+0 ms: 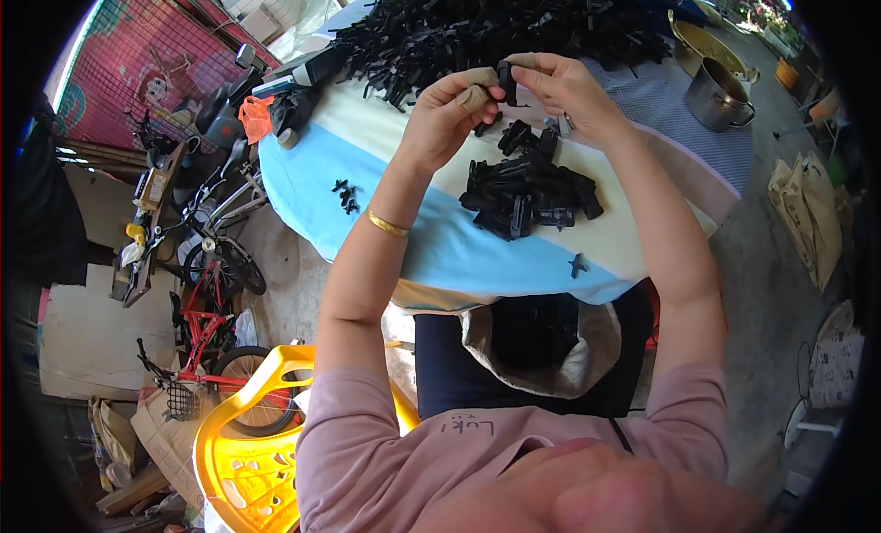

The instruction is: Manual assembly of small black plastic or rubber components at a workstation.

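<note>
Above the round table [440, 248], in the head view, your left hand [450, 111] and right hand [560, 83] meet over its cloth. Your fingers are pinched shut from both sides on one small black plastic clip [506, 81], a narrow, dark, upright piece held between thumbs and forefingers; your left fingertips look wrapped in tan tape. Just below your hands lies a small heap of black parts [528, 193]; a far larger black pile [496, 23] covers the table's far side. A steel pot [720, 97] stands to your right.
</note>
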The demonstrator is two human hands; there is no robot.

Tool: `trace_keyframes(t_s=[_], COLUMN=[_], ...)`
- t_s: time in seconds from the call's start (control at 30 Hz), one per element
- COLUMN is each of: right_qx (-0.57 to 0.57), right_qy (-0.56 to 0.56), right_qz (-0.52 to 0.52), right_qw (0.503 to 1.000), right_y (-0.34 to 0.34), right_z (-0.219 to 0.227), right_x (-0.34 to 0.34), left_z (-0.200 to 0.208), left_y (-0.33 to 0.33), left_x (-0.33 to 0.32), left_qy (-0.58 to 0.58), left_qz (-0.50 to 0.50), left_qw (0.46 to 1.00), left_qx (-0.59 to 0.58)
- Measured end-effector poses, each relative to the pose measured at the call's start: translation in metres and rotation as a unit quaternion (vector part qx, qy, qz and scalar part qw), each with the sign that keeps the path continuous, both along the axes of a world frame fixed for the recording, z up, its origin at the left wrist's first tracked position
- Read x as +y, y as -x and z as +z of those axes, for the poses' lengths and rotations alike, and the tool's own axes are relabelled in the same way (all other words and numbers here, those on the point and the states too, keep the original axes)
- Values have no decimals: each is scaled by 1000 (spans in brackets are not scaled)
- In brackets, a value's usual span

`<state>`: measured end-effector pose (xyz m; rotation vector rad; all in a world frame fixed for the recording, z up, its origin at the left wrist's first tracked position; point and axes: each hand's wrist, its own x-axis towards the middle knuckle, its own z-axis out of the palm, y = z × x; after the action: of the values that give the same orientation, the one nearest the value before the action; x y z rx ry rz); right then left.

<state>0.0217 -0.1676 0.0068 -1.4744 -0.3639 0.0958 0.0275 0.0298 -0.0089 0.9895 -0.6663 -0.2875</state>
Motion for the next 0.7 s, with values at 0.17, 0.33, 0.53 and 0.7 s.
trace_keyframes(t_s=[0.17,0.33,0.53,0.7], right_qx=[-51,-114,-161,-171], right_qy=[-22,13,69,99], right_qz=[-2,-18,11,-48], right_qw=[998,993,984,979], right_y=[5,10,14,17], right_z=[3,5,5,5], right_x=[7,10,16,22], left_z=[-1,-3,-4,1], left_y=[-1,2,4,8], left_x=[-2,-6,-7,-7], left_qy=[64,-5,-23,-66], left_qz=[16,-8,-7,130], left_qw=[997,997,999,988], left_qx=[27,82,46,-47])
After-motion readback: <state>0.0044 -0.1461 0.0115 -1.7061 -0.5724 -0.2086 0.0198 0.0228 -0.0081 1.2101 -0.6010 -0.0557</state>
